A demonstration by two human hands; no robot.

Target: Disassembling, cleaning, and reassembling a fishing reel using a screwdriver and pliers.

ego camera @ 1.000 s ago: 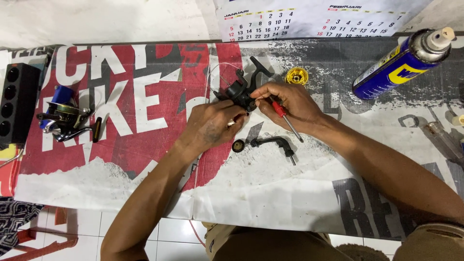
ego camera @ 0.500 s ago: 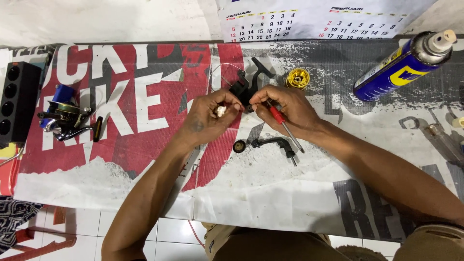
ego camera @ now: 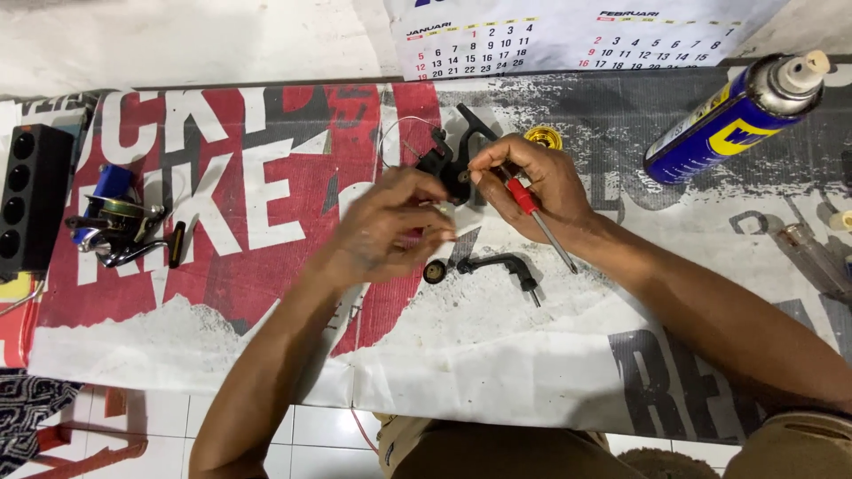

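Note:
My right hand (ego camera: pixel 531 182) holds a black fishing-reel body (ego camera: pixel 448 164) at its fingertips, with a red-handled screwdriver (ego camera: pixel 537 217) tucked under the palm, its metal shaft pointing down-right. My left hand (ego camera: pixel 390 229) hovers just below-left of the reel body, fingers pinched together on something small I cannot make out. A black crank handle (ego camera: pixel 501 264) and a small black round cap (ego camera: pixel 435 271) lie on the printed banner (ego camera: pixel 266 231) just below the hands. A yellow ring part (ego camera: pixel 543 137) sits behind my right hand.
A blue and yellow spray can (ego camera: pixel 737 115) lies at the upper right. A second fishing reel with a blue spool (ego camera: pixel 120 222) and a black power strip (ego camera: pixel 31 200) are at the left. A calendar (ego camera: pixel 568 35) hangs at the back. A clear tube (ego camera: pixel 812 257) lies at the right edge.
My left hand has let go of the reel body and drawn back down-left with fingers pinched. My right hand keeps the reel body and the screwdriver and has hardly moved.

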